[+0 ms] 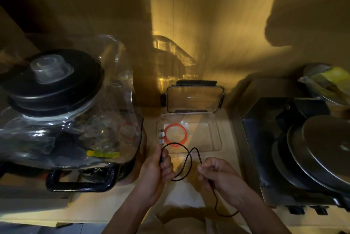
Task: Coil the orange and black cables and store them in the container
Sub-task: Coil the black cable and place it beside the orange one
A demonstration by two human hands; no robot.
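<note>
A clear rectangular container (pixel 216 131) sits open on the counter in the middle. Inside its left part lies the orange cable (pixel 184 131), coiled in a ring with white plugs at its left. My left hand (pixel 158 169) and my right hand (pixel 219 174) are both closed on the black cable (pixel 190 159) just in front of the container. The cable loops up between the hands over the container's front rim. Its free end hangs from my right hand and curls below my wrist.
The container's clear lid (pixel 194 99) with black clips leans behind it against the wall. A large wrapped blender jar with a black lid (pixel 55 82) stands at the left. At the right a steel box (pixel 269 139) holds stacked metal plates (pixel 325 150).
</note>
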